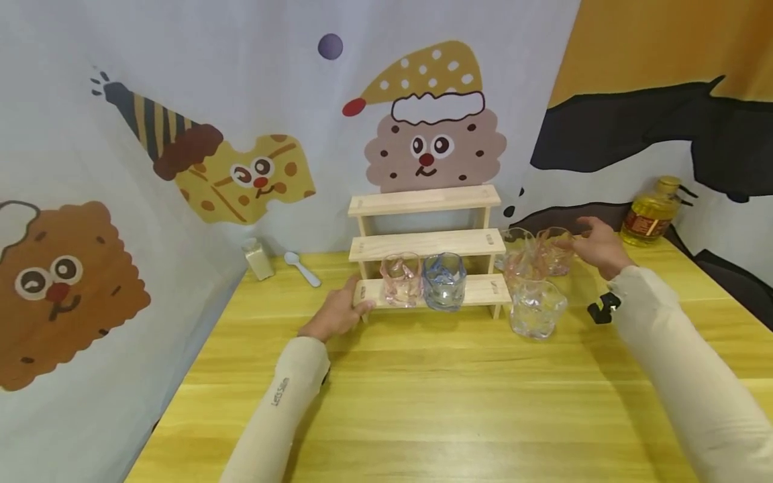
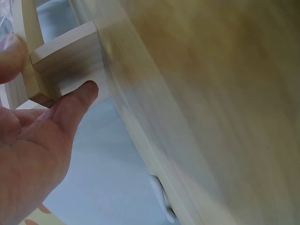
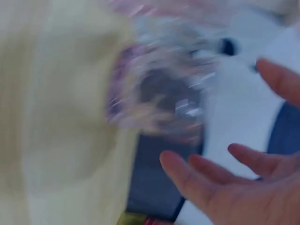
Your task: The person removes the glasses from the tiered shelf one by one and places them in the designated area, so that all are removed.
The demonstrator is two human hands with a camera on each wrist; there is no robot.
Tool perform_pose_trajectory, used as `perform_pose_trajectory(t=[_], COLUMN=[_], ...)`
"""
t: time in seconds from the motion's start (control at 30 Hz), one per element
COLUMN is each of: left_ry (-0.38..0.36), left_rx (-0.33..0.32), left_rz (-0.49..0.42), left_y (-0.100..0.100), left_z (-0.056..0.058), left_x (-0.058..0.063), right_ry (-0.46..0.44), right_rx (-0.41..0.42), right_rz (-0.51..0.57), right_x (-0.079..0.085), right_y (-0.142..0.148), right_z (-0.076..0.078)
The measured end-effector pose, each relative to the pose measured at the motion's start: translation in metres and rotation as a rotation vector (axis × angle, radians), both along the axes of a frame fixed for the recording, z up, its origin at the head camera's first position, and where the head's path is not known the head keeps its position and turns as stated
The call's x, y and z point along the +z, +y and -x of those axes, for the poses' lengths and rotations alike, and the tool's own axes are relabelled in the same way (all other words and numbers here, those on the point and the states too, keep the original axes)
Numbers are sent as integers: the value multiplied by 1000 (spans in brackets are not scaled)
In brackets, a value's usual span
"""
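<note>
A three-step wooden rack [image 1: 425, 245] stands at the back of the table. My left hand [image 1: 335, 312] grips the left end of its lowest step, thumb on one side and fingers on the other, as the left wrist view confirms. On that step sit a pink-tinted glass [image 1: 401, 280] and a blue-tinted glass [image 1: 444, 283], side by side. Right of the rack, several more glasses cluster, including a clear glass [image 1: 537, 312] in front and a pinkish glass [image 1: 555, 253] behind. Close to that pinkish glass, my right hand [image 3: 234, 183] has its fingers spread, with a visible gap in the blurred right wrist view.
An oil bottle [image 1: 649, 213] stands at the back right corner. Left of the rack are a small jar [image 1: 258, 260] with pale contents and a light blue spoon [image 1: 303, 270]. A printed curtain [image 1: 272, 74] hangs directly behind the table.
</note>
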State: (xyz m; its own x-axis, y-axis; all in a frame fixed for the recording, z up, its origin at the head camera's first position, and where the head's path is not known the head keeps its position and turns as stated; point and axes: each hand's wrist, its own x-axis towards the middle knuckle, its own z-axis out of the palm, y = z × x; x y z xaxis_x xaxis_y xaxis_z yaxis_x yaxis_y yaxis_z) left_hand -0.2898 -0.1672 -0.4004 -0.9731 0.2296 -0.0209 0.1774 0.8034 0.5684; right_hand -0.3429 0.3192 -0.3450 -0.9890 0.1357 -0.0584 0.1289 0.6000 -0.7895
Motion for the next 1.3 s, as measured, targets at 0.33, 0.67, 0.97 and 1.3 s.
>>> perform_pose_trajectory(t=[0.33, 0.67, 0.97, 1.3], left_ry=[-29, -33, -39, -44], left_rx=[-7, 4, 8, 4], left_rz=[4, 4, 15, 9], left_y=[-1, -1, 0, 0], left_z=[3, 1, 1, 0], left_x=[1, 4, 3, 5], right_ry=[464, 507, 194, 163], right_rx=[-89, 113, 340, 337], right_rz=[861, 391, -12, 70], right_x=[20, 21, -3, -15], right_y=[-68, -145, -183, -197], right_z=[-50, -66, -69, -63])
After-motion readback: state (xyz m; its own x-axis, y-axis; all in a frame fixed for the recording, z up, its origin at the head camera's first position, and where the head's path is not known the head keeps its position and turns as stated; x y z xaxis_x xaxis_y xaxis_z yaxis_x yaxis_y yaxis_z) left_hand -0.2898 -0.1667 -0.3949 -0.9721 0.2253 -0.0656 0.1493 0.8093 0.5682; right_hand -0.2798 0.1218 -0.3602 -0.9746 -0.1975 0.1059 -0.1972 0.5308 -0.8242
